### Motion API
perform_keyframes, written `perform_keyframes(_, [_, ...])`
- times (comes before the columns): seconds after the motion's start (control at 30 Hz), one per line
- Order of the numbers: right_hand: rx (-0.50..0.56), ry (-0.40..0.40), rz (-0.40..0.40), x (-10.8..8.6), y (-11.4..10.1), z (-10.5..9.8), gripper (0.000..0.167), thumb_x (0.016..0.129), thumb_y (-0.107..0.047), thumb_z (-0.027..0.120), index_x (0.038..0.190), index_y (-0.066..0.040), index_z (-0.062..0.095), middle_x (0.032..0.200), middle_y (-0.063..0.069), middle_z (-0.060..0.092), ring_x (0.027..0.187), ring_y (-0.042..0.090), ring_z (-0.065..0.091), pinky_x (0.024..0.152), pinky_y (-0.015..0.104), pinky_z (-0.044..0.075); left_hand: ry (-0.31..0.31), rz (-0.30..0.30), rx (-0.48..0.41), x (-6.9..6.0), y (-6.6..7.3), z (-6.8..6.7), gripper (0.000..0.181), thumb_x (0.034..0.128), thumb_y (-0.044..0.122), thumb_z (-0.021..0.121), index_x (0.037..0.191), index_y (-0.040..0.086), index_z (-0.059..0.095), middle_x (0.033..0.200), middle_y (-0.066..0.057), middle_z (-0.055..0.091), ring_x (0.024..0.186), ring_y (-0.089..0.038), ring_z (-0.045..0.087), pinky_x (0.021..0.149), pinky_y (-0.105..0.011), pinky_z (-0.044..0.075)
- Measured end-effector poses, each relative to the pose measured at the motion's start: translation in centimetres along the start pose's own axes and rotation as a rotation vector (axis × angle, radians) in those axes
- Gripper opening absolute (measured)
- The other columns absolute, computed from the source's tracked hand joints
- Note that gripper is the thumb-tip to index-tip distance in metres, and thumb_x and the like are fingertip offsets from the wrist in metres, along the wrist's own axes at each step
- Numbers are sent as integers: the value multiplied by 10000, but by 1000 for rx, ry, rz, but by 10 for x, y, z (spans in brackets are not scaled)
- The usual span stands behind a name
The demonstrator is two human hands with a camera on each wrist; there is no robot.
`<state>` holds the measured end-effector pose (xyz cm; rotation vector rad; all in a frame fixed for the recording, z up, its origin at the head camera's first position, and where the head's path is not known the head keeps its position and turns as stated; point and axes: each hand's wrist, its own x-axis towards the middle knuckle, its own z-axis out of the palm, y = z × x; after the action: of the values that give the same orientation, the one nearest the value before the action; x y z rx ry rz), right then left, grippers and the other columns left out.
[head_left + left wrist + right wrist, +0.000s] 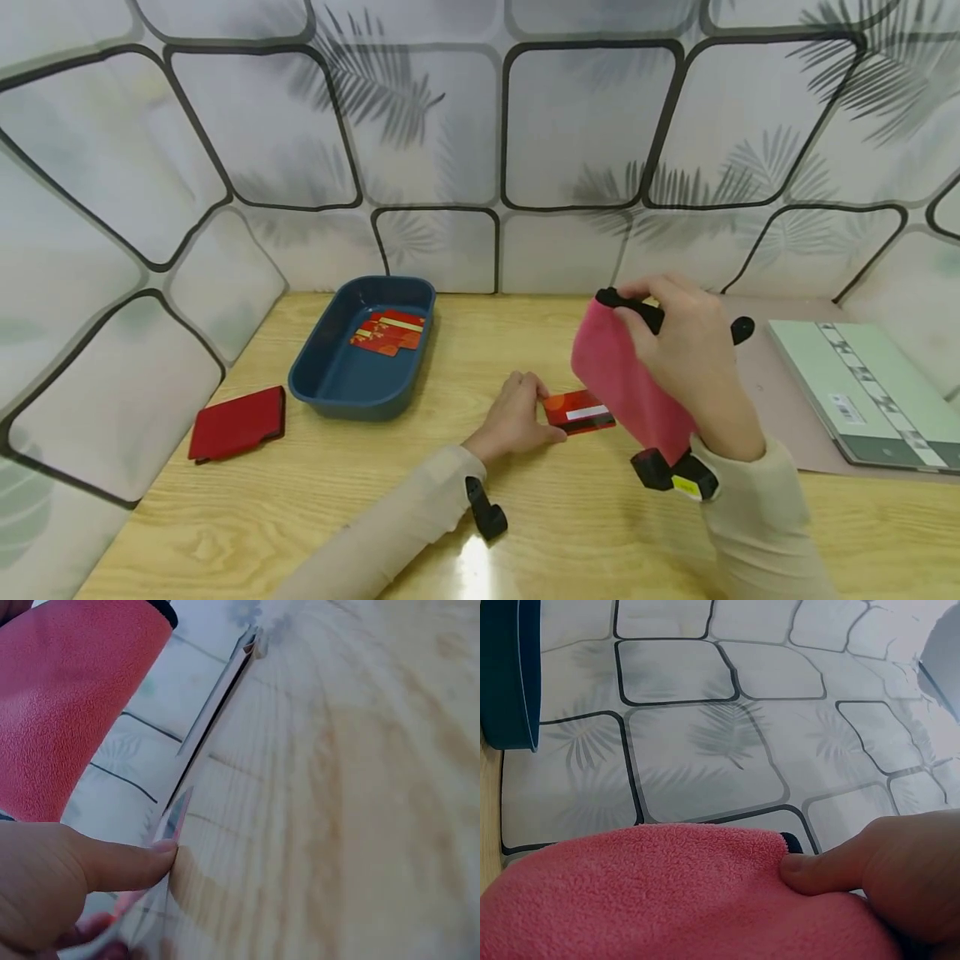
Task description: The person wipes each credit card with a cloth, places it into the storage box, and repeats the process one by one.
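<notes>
A red card (579, 412) with a white strip and a dark stripe is at the middle of the table. My left hand (517, 417) pinches its left end; the left wrist view shows the thumb (131, 864) on the card, seen nearly edge-on. Whether the card touches the tabletop I cannot tell. Up and to the right, my right hand (684, 346) grips a pink cloth (626, 375) by its black-edged top. The cloth hangs down beside the card's right end. In the right wrist view, fuzzy pink cloth (652, 892) fills the lower part, under the thumb.
A blue tray (326, 401) with several red cards (388, 332) in it stands back left. Left of it lies a dark red wallet-like case (238, 423). On the right, a pale green book or box (862, 375) rests on a pinkish sheet (780, 400). Patterned fabric walls surround the table.
</notes>
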<state>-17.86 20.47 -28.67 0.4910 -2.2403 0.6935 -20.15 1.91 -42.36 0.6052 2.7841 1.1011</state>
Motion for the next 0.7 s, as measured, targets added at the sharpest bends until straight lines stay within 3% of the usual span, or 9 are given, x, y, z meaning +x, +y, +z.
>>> perform_keyframes(0.17, [0,-16,10,1,-1,1,141,806,-11,735,940,-3,693,905,161,679,835,329,647,754,479,505,-18,140,-31,1,0,-4,357,837,23,701,1124,11,489,861,-66,590,654,-78,514,612,-166,425])
perform_keyframes(0.27, [5,-17,11,1,-2,1,141,804,-6,735,939,-4,692,904,161,681,836,330,646,754,476,501,-22,164,-76,0,0,-8,326,856,-16,660,1130,-1,484,869,-98,615,670,-87,532,625,-166,441])
perform_keyframes(0.53, [16,-10,3,1,-2,2,144,797,1,736,934,-11,695,900,155,686,838,331,647,759,473,493,55,85,-265,8,-6,-29,315,873,-76,607,1162,4,509,903,-118,632,714,-121,589,657,-188,491])
perform_keyframes(0.7, [9,-22,-29,0,-7,0,156,789,0,747,935,-14,695,899,151,683,828,324,639,752,473,490,121,41,-377,10,-3,-43,346,875,-93,593,1195,-11,492,936,-167,626,759,-231,660,651,-252,556])
